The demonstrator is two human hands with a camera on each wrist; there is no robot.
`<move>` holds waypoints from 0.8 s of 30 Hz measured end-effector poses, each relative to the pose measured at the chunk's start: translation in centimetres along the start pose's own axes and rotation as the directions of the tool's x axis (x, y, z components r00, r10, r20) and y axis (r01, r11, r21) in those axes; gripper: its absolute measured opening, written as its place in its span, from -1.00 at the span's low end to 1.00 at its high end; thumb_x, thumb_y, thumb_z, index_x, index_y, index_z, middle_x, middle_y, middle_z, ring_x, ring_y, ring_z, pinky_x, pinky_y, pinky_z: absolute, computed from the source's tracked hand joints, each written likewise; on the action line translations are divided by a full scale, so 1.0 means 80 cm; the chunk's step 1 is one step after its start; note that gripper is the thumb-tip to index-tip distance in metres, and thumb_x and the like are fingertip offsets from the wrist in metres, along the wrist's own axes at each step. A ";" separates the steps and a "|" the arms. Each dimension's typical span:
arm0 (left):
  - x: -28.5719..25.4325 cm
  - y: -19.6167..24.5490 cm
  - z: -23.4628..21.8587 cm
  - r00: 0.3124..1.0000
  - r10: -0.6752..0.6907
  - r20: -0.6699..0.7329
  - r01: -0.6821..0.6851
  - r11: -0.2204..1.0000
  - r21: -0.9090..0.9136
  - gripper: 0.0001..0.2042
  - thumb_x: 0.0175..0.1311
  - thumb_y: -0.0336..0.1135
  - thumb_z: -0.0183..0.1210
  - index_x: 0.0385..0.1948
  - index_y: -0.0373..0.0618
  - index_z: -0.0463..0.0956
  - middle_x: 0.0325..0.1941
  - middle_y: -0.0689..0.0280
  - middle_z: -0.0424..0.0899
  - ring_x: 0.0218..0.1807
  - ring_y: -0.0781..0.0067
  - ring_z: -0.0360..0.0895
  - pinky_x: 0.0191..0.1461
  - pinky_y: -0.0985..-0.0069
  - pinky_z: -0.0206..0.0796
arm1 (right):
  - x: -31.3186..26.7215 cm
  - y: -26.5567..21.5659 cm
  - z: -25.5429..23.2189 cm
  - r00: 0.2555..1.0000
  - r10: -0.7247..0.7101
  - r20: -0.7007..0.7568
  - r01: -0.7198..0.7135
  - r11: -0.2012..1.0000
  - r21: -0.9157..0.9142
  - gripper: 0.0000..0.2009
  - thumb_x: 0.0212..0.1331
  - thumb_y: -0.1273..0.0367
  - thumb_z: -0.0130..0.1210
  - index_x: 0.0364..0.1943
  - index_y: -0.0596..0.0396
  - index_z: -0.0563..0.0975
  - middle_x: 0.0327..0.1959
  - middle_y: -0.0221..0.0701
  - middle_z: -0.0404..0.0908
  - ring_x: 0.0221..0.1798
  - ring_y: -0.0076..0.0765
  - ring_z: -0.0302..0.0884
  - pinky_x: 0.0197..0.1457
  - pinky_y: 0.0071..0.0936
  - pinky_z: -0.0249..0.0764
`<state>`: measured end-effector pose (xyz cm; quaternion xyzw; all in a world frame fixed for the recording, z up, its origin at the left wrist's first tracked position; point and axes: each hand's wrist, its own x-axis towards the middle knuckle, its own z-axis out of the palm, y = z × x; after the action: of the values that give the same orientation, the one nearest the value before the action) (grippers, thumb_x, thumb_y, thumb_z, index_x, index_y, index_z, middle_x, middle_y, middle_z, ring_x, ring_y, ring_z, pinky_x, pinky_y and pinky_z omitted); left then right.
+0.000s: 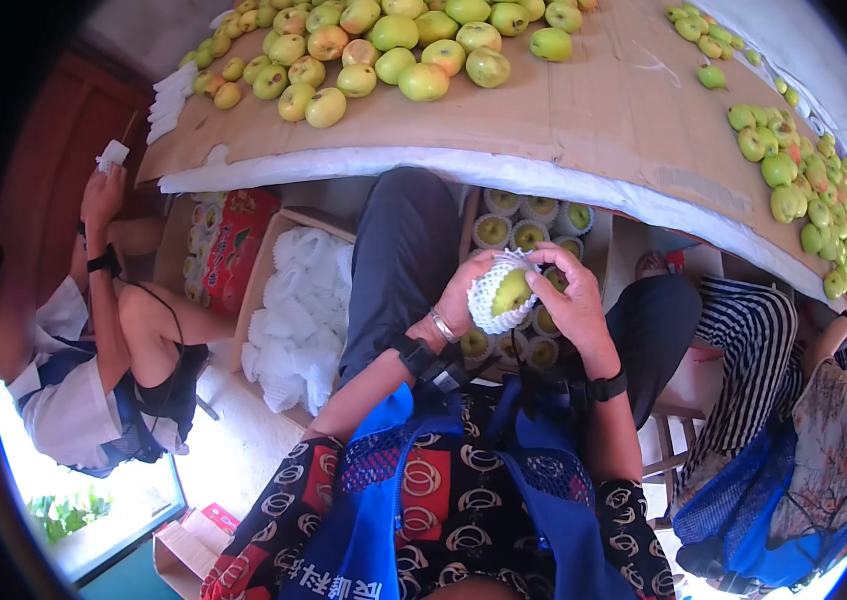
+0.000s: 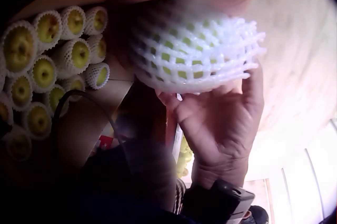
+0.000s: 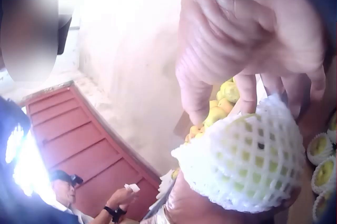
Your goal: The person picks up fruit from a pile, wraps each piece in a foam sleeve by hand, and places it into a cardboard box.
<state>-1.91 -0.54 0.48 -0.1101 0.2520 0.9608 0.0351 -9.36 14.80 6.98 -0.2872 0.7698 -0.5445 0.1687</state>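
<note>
A green apple [image 1: 514,290] sits inside a white foam net sleeve [image 1: 489,303], its bare end showing at the sleeve's mouth. My left hand [image 1: 461,292] holds the sleeved apple from the left, with a bracelet at the wrist. On the other side, my right hand [image 1: 579,312] has its fingers at the sleeve's rim and its thumb against the apple. In the right wrist view the right hand [image 3: 253,29] reaches down to the netted apple [image 3: 247,161]. The left wrist view shows the right palm [image 2: 221,124] beneath the netting [image 2: 195,56].
Below my hands stands a box of sleeved apples [image 1: 491,231]. Left of my leg, another box holds white foam sleeves [image 1: 295,300]. Loose apples [image 1: 395,32] cover part of the cardboard-topped table [image 1: 583,110]. People sit at left [image 1: 93,350] and right [image 1: 793,440].
</note>
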 end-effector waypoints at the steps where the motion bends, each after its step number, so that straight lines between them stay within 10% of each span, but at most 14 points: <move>1: 0.000 0.001 0.006 1.000 -0.006 0.003 0.006 1.000 -0.002 -0.65 0.17 -0.24 -0.10 -0.05 -0.23 0.31 -0.14 0.18 0.53 -0.11 0.34 0.51 0.00 0.43 0.35 | -0.002 0.008 -0.003 0.999 -0.031 -0.035 0.031 1.000 0.005 -0.77 -0.01 0.44 0.10 -0.23 0.19 0.48 -0.11 -0.23 0.50 -0.06 -0.32 0.46 -0.01 -0.51 0.32; 8: -0.007 0.017 0.029 0.996 -0.047 0.082 0.066 0.968 -0.243 -0.52 0.18 -0.18 -0.21 0.10 -0.26 0.22 0.06 0.04 0.44 0.05 0.20 0.44 0.14 0.36 0.28 | -0.010 0.026 0.004 0.988 0.147 0.044 -0.150 0.868 0.474 -0.85 0.09 0.52 -0.03 -0.26 0.24 0.48 -0.19 -0.42 0.52 -0.14 -0.60 0.42 -0.07 -0.60 0.34; 17: -0.003 0.007 -0.003 0.971 -0.109 0.214 0.165 0.949 -0.268 -0.44 0.16 0.04 -0.24 0.08 -0.18 0.29 0.15 0.02 0.34 0.14 0.03 0.34 0.03 0.03 0.33 | -0.019 0.072 0.027 0.973 0.221 0.059 -0.226 0.890 0.395 -0.81 0.11 0.46 -0.06 -0.21 0.24 0.47 -0.36 -0.38 0.56 -0.27 -0.52 0.47 -0.13 -0.58 0.35; 21: -0.003 0.007 0.005 0.996 -0.084 -0.038 0.075 0.977 -0.200 -0.52 0.15 -0.02 -0.30 -0.07 -0.13 0.41 -0.05 0.14 0.53 -0.04 0.08 0.49 -0.13 -0.05 0.35 | -0.019 0.051 0.027 0.969 0.226 -0.101 -0.209 0.966 0.153 -0.72 0.06 0.46 -0.02 -0.10 0.18 0.43 -0.21 -0.27 0.54 -0.14 -0.39 0.48 -0.06 -0.53 0.33; 24: -0.001 0.008 0.000 0.976 -0.177 -0.129 0.148 0.967 -0.206 -0.57 0.17 -0.04 -0.28 -0.14 -0.12 0.44 -0.15 0.20 0.57 -0.12 0.16 0.52 -0.12 0.07 0.38 | -0.017 0.023 0.020 0.988 -0.072 -0.138 0.086 0.992 0.098 -0.62 -0.04 0.46 0.06 -0.04 0.13 0.39 -0.03 -0.21 0.46 0.04 -0.27 0.42 0.04 -0.45 0.31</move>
<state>-1.90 -1.08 0.78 -0.2037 0.1486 0.9640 0.0843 -7.85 14.95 4.63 -0.2711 0.7383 -0.6079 0.1093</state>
